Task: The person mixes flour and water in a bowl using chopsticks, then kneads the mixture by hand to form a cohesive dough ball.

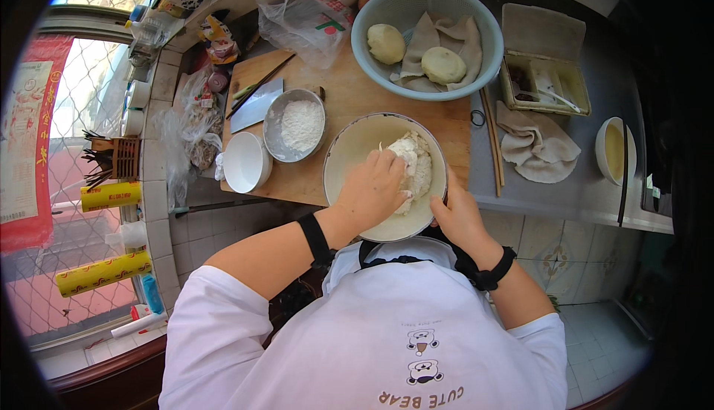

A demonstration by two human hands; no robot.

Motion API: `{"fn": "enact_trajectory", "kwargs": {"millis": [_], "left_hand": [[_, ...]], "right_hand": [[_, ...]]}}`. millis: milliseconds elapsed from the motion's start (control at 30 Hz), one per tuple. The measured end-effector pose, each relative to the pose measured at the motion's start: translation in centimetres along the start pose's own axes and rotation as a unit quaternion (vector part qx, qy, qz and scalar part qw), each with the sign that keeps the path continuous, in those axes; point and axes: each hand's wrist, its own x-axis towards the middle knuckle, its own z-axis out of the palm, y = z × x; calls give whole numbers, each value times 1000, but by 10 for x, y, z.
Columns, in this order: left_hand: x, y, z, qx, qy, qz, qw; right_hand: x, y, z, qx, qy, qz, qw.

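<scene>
A cream enamel bowl with a dark, chipped rim (347, 137) stands at the front of a wooden board (351, 98). Inside it, my left hand (371, 190) presses with bent fingers into a rough, floury dough (417, 167); its fingertips are partly hidden. My right hand (460, 212) grips the bowl's right side, with the thumb near the rim. Left of this bowl are a metal bowl of white flour (301, 125) and a small white bowl (245, 162). Behind it, a light blue plastic colander (427, 95) holds a cloth (418, 45) and two pale dough balls (386, 43).
A cleaver (259, 106) and dark chopsticks (259, 86) lie at the board's left. Plastic bags (304, 25) stand behind. To the right are wooden sticks (492, 142), a crumpled cloth (538, 142), an open seasoning box (546, 109) and a bowl of yellowish contents (614, 151) near the counter edge.
</scene>
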Motion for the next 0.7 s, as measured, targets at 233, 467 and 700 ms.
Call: {"fn": "enact_trajectory", "kwargs": {"millis": [233,467,700], "left_hand": [[0,1,16,-43,-87,-4,995],[28,-7,37,83,-189,65,976],[36,-10,45,122,-224,45,966]], "right_hand": [[5,-2,-6,-36,-12,-11,999],[7,1,-8,-60,-20,-18,998],[6,2,-7,-69,0,-48,996]]}}
